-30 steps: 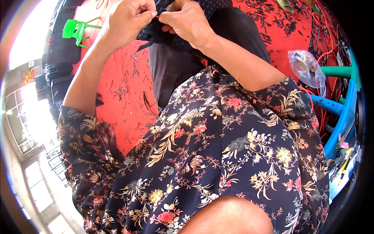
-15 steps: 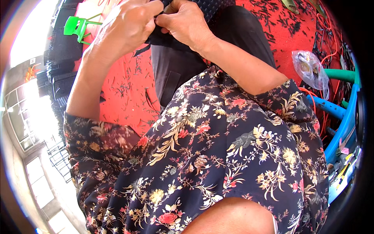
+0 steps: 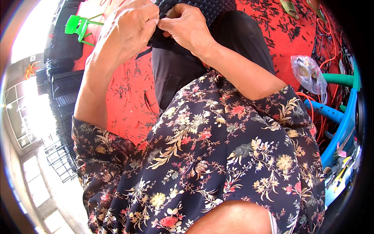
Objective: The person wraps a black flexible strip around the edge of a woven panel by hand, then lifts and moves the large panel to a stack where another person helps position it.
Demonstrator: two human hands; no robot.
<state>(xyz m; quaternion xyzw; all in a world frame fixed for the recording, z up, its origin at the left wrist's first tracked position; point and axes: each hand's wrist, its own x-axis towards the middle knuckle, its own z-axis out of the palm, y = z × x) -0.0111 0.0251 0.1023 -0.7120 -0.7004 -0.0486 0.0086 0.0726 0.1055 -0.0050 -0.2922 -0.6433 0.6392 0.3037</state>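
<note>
A black woven piece (image 3: 218, 11) with a plaited surface lies across my lap at the top edge of the head view, partly cut off. My left hand (image 3: 130, 31) is closed at its near left side, fingers bent and pinched; what they pinch is hidden. Thumb and fingers of my right hand (image 3: 187, 29) close on the piece's edge, and their tips meet those of my left. A pale band shows by the right index finger. Below my left hand a thin dark strip (image 3: 144, 53) sticks out.
Black strip scraps (image 3: 288, 29) litter the red floor covering (image 3: 124, 93). At left stand a small green chair (image 3: 78, 27) and stacked black woven goods (image 3: 64, 52). On the right are a clear plastic bag (image 3: 307, 74), a blue frame (image 3: 343, 128) and orange cords (image 3: 331, 50).
Both hands stay together at the woven piece, with slight finger movement. The view has shifted a little, and more of the woven surface shows between the hands.
</note>
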